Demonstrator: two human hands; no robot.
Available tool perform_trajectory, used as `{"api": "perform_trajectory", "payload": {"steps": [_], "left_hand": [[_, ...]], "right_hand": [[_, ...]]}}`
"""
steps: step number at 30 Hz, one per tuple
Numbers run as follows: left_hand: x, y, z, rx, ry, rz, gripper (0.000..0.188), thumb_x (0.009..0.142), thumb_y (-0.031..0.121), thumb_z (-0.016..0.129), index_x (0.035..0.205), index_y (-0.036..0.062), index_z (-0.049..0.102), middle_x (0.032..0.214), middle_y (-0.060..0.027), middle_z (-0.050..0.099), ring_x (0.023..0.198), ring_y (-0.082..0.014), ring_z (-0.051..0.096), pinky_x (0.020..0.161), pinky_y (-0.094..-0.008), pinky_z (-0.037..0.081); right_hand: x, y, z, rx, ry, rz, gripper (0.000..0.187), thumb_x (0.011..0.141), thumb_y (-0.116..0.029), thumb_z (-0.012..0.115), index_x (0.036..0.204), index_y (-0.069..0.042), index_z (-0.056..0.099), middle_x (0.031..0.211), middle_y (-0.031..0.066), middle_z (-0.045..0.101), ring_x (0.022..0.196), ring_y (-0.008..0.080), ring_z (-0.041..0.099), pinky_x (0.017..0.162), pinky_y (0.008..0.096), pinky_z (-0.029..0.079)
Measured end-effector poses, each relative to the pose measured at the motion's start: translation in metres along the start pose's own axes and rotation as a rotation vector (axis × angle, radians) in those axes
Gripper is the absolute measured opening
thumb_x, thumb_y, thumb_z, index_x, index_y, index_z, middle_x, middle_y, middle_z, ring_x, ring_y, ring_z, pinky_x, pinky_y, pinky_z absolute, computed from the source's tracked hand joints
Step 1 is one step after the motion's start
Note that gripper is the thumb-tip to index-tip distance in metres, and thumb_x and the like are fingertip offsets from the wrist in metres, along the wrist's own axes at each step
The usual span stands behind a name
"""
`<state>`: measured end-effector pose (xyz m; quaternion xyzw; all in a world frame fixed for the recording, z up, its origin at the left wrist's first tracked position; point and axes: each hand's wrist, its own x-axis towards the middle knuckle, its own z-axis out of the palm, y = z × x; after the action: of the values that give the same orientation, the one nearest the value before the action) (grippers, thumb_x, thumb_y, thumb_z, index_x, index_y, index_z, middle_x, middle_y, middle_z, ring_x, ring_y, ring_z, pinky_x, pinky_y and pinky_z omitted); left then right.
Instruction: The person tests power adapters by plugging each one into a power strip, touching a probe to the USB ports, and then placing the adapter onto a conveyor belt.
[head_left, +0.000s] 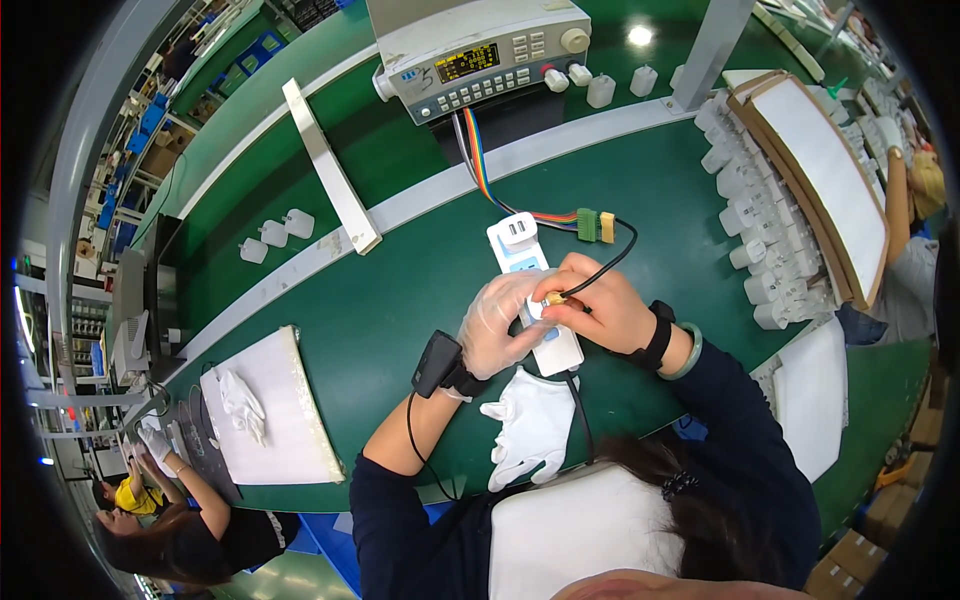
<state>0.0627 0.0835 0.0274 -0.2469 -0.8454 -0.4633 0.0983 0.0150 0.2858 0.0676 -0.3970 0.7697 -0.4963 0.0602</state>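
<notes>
Dark hair (pixel 645 463), right hand (pixel 608 312) pinching cable plug (pixel 554 298), cardboard boxes (pixel 852 556), contents hidden

A green counter (pixel 385 300) is crossed by a curved pale rail (pixel 590 133), with a grey post (pixel 712 55) rising from it. Shelves (pixel 122 180) with blue bins (pixel 152 118) line the left. Brown cartons (pixel 850 560) stand lower right; glossy pale-green floor (pixel 290 577) shows below.

Both hands are brought close together in front of the torso. The left hand (pixel 500 318), thinly gloved, is held back upward, its fingers curled and its thumb extended. The right hand (pixel 604 305) is left bare, thumb and index finger pinched. The left forearm (pixel 408 432) and right forearm (pixel 738 412) are angled inward.
</notes>
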Motion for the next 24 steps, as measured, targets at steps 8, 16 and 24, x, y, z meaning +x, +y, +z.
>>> {"api": "perform_trajectory", "payload": {"steps": [8, 16, 24], "left_hand": [[0.000, 0.004, -0.002, -0.050, 0.019, -0.062, 0.051, 0.077, 0.017, 0.077, 0.123, 0.0052, 0.059, 0.118, -0.0136, 0.063, 0.111, -0.0332, 0.058, 0.095, -0.0421, 0.045], [0.002, 0.002, -0.001, -0.023, 0.012, -0.079, 0.049, 0.077, 0.018, 0.077, 0.121, 0.0077, 0.061, 0.116, -0.0115, 0.064, 0.110, -0.0312, 0.059, 0.094, -0.0409, 0.046], [0.007, 0.010, -0.004, -0.069, -0.025, -0.076, 0.050, 0.075, 0.016, 0.077, 0.123, 0.0105, 0.062, 0.115, -0.0098, 0.065, 0.110, -0.0292, 0.059, 0.093, -0.0395, 0.047]], "right_hand": [[-0.001, -0.001, 0.002, 0.045, 0.041, -0.020, 0.023, 0.083, -0.012, 0.071, 0.106, -0.010, 0.069, 0.086, 0.0058, 0.052, 0.062, 0.0155, 0.053, 0.060, 0.0265, 0.043], [-0.001, 0.000, 0.002, 0.007, 0.090, -0.089, 0.022, 0.082, -0.009, 0.070, 0.104, -0.006, 0.070, 0.090, 0.0076, 0.059, 0.064, 0.0160, 0.054, 0.061, 0.0268, 0.044], [0.042, -0.003, -0.023, 0.122, 0.315, -0.255, 0.014, 0.088, -0.009, 0.061, 0.097, -0.002, 0.069, 0.095, 0.0093, 0.066, 0.077, 0.0154, 0.057, 0.067, 0.0277, 0.045]]}}
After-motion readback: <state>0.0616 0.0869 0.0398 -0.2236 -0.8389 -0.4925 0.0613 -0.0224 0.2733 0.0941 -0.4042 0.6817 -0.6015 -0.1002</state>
